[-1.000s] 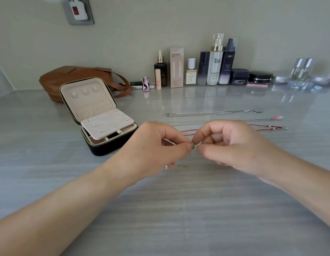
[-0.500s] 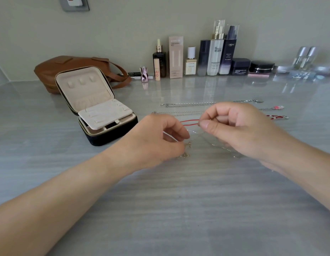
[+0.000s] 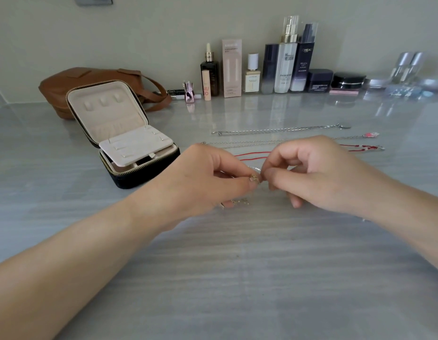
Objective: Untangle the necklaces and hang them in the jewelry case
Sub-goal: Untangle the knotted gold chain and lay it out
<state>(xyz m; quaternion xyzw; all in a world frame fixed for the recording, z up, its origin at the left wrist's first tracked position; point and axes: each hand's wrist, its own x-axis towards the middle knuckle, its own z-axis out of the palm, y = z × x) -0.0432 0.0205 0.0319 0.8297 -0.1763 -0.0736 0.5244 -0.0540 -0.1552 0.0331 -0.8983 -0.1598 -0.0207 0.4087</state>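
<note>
My left hand [image 3: 213, 177] and my right hand [image 3: 318, 175] meet fingertip to fingertip over the grey table and pinch a thin gold necklace; its small charm [image 3: 254, 178] shows between them, and more of it [image 3: 240, 201] lies under my left hand. Behind the hands lie three straightened necklaces: a silver chain [image 3: 279, 130], a silver chain with a pink pendant [image 3: 371, 135] and a red cord [image 3: 252, 155]. The jewelry case [image 3: 129, 143] stands open at the left, black outside and cream inside, with its lid upright.
A brown leather bag [image 3: 90, 79] lies behind the case. A row of cosmetic bottles and jars [image 3: 286, 67] lines the back wall. Clear plastic items [image 3: 407, 72] sit at the far right. The table [image 3: 237, 278] stretches toward me.
My hands parted half a second ago, the right lifting away with the chain, and have come back together on the gold charm. The camera view tilted down slightly.
</note>
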